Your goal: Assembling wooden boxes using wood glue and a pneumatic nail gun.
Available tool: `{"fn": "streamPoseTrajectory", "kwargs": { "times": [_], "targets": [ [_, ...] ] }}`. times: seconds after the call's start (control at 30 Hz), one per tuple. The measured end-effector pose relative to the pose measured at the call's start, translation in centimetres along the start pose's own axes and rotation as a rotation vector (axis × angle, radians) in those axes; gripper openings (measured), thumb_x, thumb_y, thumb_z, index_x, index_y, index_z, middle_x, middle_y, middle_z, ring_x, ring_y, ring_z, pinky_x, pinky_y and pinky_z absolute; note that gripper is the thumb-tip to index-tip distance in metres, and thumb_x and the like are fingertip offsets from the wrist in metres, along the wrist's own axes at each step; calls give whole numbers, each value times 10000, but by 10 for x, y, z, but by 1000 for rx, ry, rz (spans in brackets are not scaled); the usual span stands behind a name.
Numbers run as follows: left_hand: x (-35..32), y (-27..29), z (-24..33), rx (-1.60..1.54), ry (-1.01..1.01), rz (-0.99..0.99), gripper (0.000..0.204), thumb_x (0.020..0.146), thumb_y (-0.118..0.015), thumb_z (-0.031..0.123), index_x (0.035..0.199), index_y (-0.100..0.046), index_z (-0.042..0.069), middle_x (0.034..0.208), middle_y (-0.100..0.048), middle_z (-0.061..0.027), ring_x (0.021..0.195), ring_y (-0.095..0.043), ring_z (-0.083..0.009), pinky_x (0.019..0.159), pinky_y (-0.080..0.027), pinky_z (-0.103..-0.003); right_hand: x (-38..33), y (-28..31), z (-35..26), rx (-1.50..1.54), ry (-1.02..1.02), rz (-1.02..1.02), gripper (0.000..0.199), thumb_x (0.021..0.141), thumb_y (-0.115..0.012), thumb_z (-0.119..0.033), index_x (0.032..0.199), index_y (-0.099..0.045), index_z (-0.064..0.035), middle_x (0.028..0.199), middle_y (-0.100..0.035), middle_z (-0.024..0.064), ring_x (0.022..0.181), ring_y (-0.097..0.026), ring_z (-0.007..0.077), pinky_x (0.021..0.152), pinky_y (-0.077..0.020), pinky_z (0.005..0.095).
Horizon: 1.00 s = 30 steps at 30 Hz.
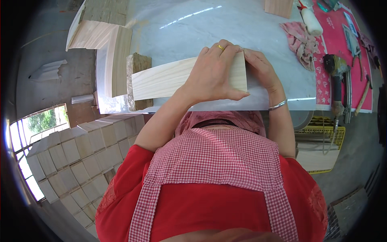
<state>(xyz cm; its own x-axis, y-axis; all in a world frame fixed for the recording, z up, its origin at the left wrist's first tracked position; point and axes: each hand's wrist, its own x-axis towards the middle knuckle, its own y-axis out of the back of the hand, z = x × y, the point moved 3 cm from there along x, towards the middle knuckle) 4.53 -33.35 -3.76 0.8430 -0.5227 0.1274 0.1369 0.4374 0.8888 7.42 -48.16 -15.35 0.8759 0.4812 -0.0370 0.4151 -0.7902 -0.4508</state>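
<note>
Wooden piece (165,78) under left hand (211,74); right hand (263,69) at end.

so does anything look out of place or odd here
Two things, mildly: the cloth lies bunched up beside the pink mat, and a crumpled pale scrap lies on the floor at far left, as if dropped. The board looks undamaged where visible.

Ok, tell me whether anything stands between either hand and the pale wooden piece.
Nothing visible does: the left hand lies on the pale wooden piece, the right hand at its right end.
</note>
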Motion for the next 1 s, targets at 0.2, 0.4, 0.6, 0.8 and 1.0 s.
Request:
{"fn": "streamPoseTrajectory", "kwargs": {
  "times": [0.2,0.4,0.6,0.8,1.0],
  "targets": [
    [2,1,0,-16,12,-14,899,503,-887,371,1241,-527,5,1179,-559,-153,1039,-571,-339,897,-439,-419,2,3,7,2,1,-19,371,1011,-529,-365,1037,-684,-30,925,-611,-52,864,-508,54,786,-418,232],
    [4,1,0,-3,2,-28,903,514,-880,417,1239,-524,11,1159,-558,-161,1083,-555,-336,898,-434,-435,2,7,0,-51,-11,-13,359,1003,-544,-350,1077,-686,-30,945,-630,-39,902,-527,62,825,-428,236],
    [5,1,1,-16,15,-31,900,508,-880,414,1232,-529,10,1143,-560,-160,1067,-564,-334,881,-438,-433,-17,0,-27,-231,190,38,355,926,-602,-205,1226,-638,-21,1117,-651,63,1053,-576,160,948,-439,308],
    [4,-1,-1,-13,5,-5,885,488,-877,405,1206,-549,8,1115,-571,-155,1032,-578,-327,859,-443,-423,-77,-41,-42,-840,470,288,596,736,-651,-7,1327,-573,-3,1243,-600,178,1149,-569,332,1013,-426,411],
    [4,-2,-2,-34,-34,28,860,476,-866,398,1178,-564,3,1099,-578,-149,986,-586,-320,823,-440,-408,-83,-66,-20,-855,559,490,612,679,-670,42,1287,-597,31,1189,-611,175,1048,-588,341,914,-475,401]
  ]
}}
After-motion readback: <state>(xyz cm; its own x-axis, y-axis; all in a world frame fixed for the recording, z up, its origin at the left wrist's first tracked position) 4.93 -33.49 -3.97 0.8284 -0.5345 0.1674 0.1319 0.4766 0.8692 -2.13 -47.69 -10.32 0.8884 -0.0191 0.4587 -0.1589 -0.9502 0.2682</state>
